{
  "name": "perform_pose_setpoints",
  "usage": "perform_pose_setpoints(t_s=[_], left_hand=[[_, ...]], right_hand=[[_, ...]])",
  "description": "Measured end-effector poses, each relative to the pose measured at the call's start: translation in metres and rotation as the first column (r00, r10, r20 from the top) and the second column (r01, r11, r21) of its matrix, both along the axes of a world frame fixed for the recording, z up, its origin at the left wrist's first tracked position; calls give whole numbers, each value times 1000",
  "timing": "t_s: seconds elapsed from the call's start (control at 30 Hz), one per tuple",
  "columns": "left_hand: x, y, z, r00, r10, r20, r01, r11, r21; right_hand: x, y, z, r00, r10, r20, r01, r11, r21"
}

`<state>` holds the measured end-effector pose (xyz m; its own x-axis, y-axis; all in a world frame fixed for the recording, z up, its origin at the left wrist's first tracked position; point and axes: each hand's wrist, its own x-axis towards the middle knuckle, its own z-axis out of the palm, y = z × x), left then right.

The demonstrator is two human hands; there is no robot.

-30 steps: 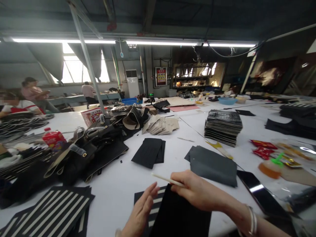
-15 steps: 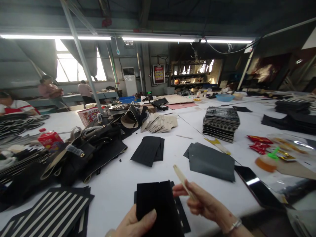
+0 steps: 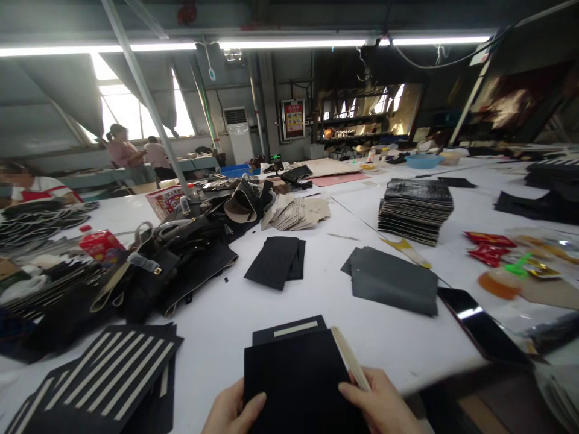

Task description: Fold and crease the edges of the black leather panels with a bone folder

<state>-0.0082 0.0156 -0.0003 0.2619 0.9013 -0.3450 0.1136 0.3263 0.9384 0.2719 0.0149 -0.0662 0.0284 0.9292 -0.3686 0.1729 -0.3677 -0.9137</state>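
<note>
At seven o'clock on the white desk (image 3: 217, 337) lie striped black pieces (image 3: 113, 377). Toward six, the left hand (image 3: 233, 410) has its grip clamped on a black panel (image 3: 296, 380). At five, the right hand (image 3: 384, 407) pinches that panel and a pale flat stick (image 3: 350, 358).

Black sheet (image 3: 296, 380), pale cream stick (image 3: 350, 357), black panels (image 3: 97, 377) — cream stripes, white table (image 3: 226, 319), blue bowl (image 3: 423, 160)
</note>
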Motion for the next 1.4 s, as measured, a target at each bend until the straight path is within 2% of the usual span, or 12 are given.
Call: perform_pose_setpoints(t_s=[0.1, 0.2, 0.3, 0.43, 0.67, 0.93, 1.4], left_hand=[[4, 9, -12, 997, 60, -49, -57, 997, 60], [6, 20, -17, 988, 114, -107, -100, 987, 124], [5, 27, -17, 982, 104, -160, -88, 990, 108], [4, 32, -17, 968, 102, -230, -74, 989, 127], [-1, 36, -25, 933, 168, -319, -113, 976, 184], [1, 38, -33, 911, 200, -360, -126, 968, 218], [3, 37, -44, 811, 249, -529, -126, 958, 257]], right_hand=[[1, 21, 12, 985, 20, 170, -31, 998, 63], [1, 39, 22, 974, 46, 224, -74, 990, 118], [1, 50, 26, 960, 90, 267, -130, 982, 140], [1, 56, 23, 944, 110, 310, -162, 975, 149], [1, 53, 22, 925, 163, 345, -215, 969, 121], [5, 54, 14, 899, 158, 409, -217, 971, 100], [11, 60, 0, 873, 177, 454, -234, 969, 73]])
